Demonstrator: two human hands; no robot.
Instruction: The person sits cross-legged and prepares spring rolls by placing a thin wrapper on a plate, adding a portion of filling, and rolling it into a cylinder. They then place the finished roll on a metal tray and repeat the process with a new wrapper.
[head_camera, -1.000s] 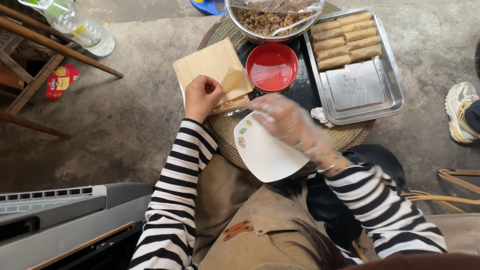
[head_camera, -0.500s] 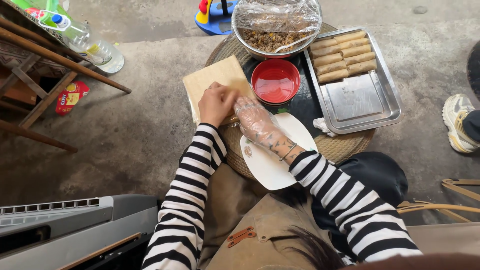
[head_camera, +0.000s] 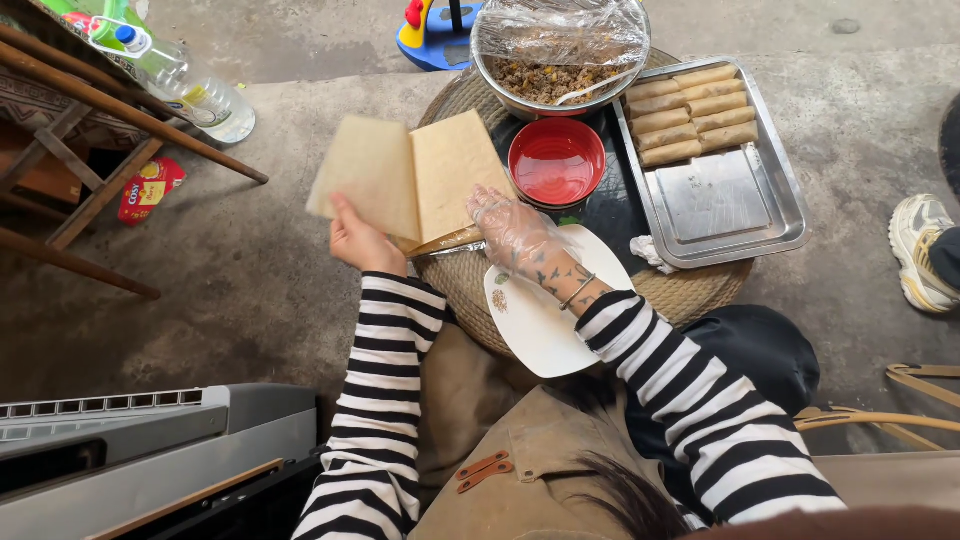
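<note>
A plastic water bottle (head_camera: 195, 95) lies at the far left of the red bowl (head_camera: 556, 160), well apart from it on the concrete, by the legs of a wooden chair (head_camera: 90, 120). Closer in, the left hand (head_camera: 357, 240) has come up off the pile: half a second ago it lay flat on the stack of wrappers, and now it pinches one thin wrapper sheet (head_camera: 368, 178) by its lower edge between thumb and fingers, peeled up and swung out to the left like a turning page. The wrapper stack (head_camera: 455, 175) itself sits just left of the red bowl on the round woven table (head_camera: 470, 285), its top sheet now bared. The right hand (head_camera: 515, 232), in a clear plastic glove, is spread open with fingers pressing down on the stack's near corner, gripping nothing (a second ago it hovered further back, over the plate). The white plate (head_camera: 545, 320) lies below the bowl, at the table's near edge, partly under the right forearm. Just behind the bowl stands a metal mixing bowl (head_camera: 560, 70) of minced filling, half covered with cling film. To the right of the red bowl, the steel tray (head_camera: 715, 190) holds a cluster of finished rolls (head_camera: 695, 115) at its far end. A sneaker (head_camera: 925, 250) shows at the far right.
</note>
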